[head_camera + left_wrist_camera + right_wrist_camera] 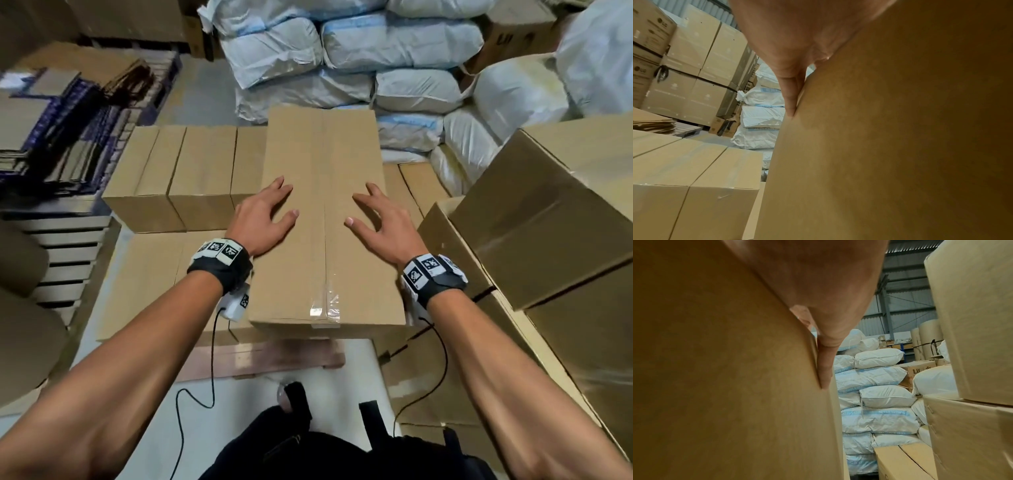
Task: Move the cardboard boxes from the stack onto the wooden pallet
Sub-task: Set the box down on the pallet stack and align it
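Here both hands lie spread atop the cardboard box.

Head view: even, soft indoor light, no hard shadows. Glare only on the clear tape strip at the near end of the top box. Strong wide-angle bend at edges; left side stacks smeared w/ motion blur, centre fairly sharp. Wrist views dimmer: box face close to lens goes dark brown, grainy, out of focus, esp. toward the frame edge. White sacks in bkgd brighter, reasonably sharp.
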A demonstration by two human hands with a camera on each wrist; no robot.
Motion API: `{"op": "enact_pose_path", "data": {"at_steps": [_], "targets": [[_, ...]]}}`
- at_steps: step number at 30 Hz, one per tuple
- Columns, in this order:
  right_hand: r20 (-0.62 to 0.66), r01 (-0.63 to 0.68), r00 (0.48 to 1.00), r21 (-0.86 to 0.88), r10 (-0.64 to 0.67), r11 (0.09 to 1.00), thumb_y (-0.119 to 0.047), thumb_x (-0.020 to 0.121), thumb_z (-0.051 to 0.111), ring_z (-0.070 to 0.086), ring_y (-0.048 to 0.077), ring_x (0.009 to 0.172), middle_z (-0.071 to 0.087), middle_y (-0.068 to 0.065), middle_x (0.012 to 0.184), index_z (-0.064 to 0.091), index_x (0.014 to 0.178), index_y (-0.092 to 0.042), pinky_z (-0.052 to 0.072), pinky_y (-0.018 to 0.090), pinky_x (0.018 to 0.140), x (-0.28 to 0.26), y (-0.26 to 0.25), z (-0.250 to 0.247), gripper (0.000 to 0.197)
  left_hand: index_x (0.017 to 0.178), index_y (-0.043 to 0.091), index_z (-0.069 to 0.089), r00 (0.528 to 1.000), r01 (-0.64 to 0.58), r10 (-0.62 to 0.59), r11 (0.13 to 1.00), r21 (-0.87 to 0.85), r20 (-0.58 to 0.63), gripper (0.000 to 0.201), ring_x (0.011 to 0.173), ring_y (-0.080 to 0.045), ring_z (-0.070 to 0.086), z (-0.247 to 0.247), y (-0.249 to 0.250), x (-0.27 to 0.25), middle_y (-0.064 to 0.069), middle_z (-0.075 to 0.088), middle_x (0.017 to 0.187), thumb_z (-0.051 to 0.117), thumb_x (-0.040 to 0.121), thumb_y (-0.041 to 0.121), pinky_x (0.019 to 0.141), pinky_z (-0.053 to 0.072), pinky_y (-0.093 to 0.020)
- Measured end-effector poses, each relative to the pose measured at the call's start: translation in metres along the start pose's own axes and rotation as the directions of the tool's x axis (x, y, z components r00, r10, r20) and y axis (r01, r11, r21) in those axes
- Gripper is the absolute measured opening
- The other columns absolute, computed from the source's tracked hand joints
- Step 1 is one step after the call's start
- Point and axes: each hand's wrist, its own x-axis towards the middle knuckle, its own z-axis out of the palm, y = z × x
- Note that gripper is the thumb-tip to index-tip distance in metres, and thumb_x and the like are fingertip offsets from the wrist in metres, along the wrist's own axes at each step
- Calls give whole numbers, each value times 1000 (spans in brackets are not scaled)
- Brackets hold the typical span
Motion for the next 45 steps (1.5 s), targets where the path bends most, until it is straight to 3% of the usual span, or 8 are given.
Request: {"op": "enact_pose_path", "data": {"at_steps": [7,13,17,21,29,35,40,45], "targets": [[37,-51,998,-25,52,998,-59,97,64,36,17,153,32,3,170,56,149,-28,28,35,124,70,27,21,61,153,33,50,998,21,-18,999,-44,59,64,149,-14,42,30,-38,74,14,35,166,57,94,58,121,35,-53],[28,-73,997,-61,75,995,-58,96,65,39,19,151,35,5,168,59,146,-28,29,33,123,119,34,26,58,152,29,53,998,6,-1,997,-83,59,61,148,-14,44,35,-58,128,10,38,165,62,95,51,123,31,-34],[16,-67,998,-59,68,996,-58,96,65,39,18,152,35,5,168,60,146,-28,29,34,124,147,38,28,58,152,30,52,998,-4,10,995,-98,59,63,148,-14,44,34,-69,156,11,37,165,60,95,54,123,35,-43],[16,-57,998,-55,58,997,-59,95,64,39,19,152,34,4,168,59,146,-30,34,45,124,170,44,31,59,151,29,54,999,-15,19,994,-106,42,61,147,-15,45,36,-78,177,9,38,165,61,95,53,122,36,-41],[51,-14,999,-53,16,998,-55,96,66,38,18,152,37,5,167,60,145,-30,27,30,121,219,70,41,55,150,29,55,1000,17,-13,991,-133,28,61,148,-14,44,53,-96,213,8,38,166,60,94,54,121,38,-44],[126,16,992,-31,-12,999,-59,96,65,41,19,150,35,1,168,57,146,-33,32,38,122,270,109,63,56,150,29,54,994,103,-100,987,-122,35,61,148,-14,43,82,-114,247,10,36,166,60,94,54,120,39,-48],[166,-9,986,33,4,999,-56,96,68,42,15,150,37,0,167,60,144,-33,34,36,122,316,168,86,54,150,29,54,985,166,-159,981,-103,72,59,149,-14,42,126,-123,294,10,37,166,63,95,50,120,37,-46],[199,-93,977,61,79,994,-52,95,71,41,15,150,36,-3,168,60,143,-32,25,27,120,359,243,116,53,153,30,49,966,193,-177,979,-71,191,63,151,-24,40,188,-136,355,9,33,168,57,96,55,121,36,-53]]}}
